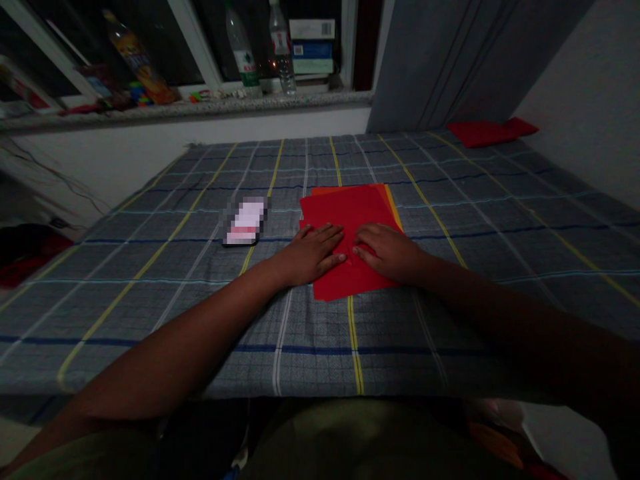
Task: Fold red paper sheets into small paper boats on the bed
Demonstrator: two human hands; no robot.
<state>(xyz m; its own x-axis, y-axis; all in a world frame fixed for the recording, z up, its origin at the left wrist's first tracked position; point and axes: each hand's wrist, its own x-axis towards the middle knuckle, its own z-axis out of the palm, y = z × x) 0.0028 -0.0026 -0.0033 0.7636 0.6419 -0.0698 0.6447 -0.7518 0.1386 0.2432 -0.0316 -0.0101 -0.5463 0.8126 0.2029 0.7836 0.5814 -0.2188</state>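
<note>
Red paper (345, 207) lies on the checked cloth in front of me, on top of orange and yellow sheets that show at its back and right edges. My left hand (315, 253) rests flat on the left part of the red paper, fingers stretched and thumb apart. On the right part lies my right hand (387, 252), its fingers bent and its thumb apart from them, tips touching the paper. Between the two thumbs a small raised crease or flap of red shows; its shape is hard to make out in the dim light.
A phone (246, 221) with a blurred screen lies left of the paper on the checked cloth (200, 320). A red packet-like item (485, 133) sits at the far right corner. Bottles (244, 60) and stacked boxes (313, 50) stand on the windowsill behind.
</note>
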